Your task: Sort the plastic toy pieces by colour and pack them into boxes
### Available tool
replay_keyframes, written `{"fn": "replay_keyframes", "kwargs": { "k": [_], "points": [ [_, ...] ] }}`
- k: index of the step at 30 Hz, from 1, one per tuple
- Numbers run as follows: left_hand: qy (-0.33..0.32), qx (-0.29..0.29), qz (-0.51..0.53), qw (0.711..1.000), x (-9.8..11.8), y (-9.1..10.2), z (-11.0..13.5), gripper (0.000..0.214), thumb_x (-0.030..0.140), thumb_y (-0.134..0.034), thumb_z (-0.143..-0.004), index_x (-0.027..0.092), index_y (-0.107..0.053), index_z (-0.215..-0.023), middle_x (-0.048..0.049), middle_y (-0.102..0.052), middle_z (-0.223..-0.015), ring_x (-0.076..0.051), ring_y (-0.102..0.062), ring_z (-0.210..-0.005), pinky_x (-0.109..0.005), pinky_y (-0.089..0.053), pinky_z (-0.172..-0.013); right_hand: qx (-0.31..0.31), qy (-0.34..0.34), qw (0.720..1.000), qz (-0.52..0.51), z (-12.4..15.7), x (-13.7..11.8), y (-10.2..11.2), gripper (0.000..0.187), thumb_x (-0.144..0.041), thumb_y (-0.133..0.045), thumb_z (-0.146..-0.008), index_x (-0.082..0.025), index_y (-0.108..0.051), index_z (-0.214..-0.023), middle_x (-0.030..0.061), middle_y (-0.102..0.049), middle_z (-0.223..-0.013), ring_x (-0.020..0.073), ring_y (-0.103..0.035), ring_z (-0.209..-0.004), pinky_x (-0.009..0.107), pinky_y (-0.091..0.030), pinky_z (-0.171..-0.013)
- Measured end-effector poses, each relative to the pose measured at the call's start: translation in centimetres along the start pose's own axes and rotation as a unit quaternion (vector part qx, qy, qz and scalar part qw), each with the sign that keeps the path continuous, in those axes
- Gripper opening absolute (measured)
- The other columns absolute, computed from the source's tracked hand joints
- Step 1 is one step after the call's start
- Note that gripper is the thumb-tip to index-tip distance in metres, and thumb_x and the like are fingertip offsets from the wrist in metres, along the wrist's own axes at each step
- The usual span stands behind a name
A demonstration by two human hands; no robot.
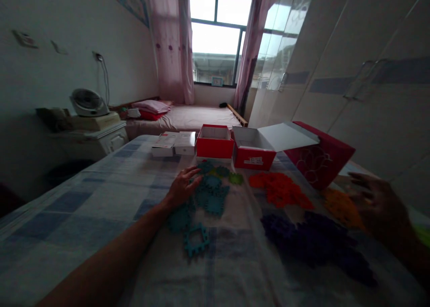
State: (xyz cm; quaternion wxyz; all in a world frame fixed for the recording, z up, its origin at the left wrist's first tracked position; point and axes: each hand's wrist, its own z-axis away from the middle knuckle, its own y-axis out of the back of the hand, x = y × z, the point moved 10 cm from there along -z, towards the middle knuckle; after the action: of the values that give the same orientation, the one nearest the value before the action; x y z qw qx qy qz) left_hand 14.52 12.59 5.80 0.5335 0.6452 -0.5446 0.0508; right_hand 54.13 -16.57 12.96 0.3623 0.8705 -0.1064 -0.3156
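no legible text from my feed

i can read nothing here. the red box (252,157) at twelve o'clock carries a white label with marks too blurred to read. the white boxes (173,143) at eleven o'clock show red print, equally unreadable.

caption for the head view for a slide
Left hand on teal pieces, right hand over orange pieces, on a checked cloth.
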Motion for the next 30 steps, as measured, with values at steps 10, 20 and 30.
{"fn": "replay_keyframes", "kwargs": {
  "k": [10,20,30],
  "points": [
    [-0.076,-0.125,0.089,0.985,2.9,-1.9,1.1,0.039,0.044,-0.044,-0.086,0.016,-0.070,-0.081,-0.0050,-0.068,-0.095,-0.019,-0.061,-0.090,-0.028,-0.046,-0.084,-0.316,0.293,0.902,0.045,4.0,-22.9,-20.3,0.047,-0.018,-0.049,-0.076,-0.015,-0.050,-0.123,0.0144,-0.054,-0.123,0.0257,-0.047,-0.116,0.038,-0.037,-0.096],
    [0.047,-0.009,0.181,0.982,-0.2,-0.1,0.0,0.043,0.047,-0.041,-0.083,0.015,-0.069,-0.079,-0.0035,-0.069,-0.081,-0.019,-0.062,-0.079,-0.027,-0.046,-0.072,-0.334,0.230,0.908,0.107,2.4,-23.5,-22.9,0.044,-0.031,-0.056,-0.075,-0.010,-0.053,-0.114,0.0186,-0.053,-0.113,0.0261,-0.055,-0.100,0.031,-0.043,-0.077],
    [0.069,0.075,0.114,0.988,-1.4,1.5,-0.2,0.042,0.036,-0.030,-0.085,0.016,-0.068,-0.083,-0.0059,-0.066,-0.089,-0.019,-0.060,-0.086,-0.029,-0.044,-0.081,-0.314,0.310,0.897,0.030,3.1,-29.1,-24.8,0.046,-0.033,-0.055,-0.077,-0.013,-0.048,-0.117,0.0152,-0.060,-0.112,0.0274,-0.054,-0.104,0.038,-0.037,-0.087]
  ]
}}
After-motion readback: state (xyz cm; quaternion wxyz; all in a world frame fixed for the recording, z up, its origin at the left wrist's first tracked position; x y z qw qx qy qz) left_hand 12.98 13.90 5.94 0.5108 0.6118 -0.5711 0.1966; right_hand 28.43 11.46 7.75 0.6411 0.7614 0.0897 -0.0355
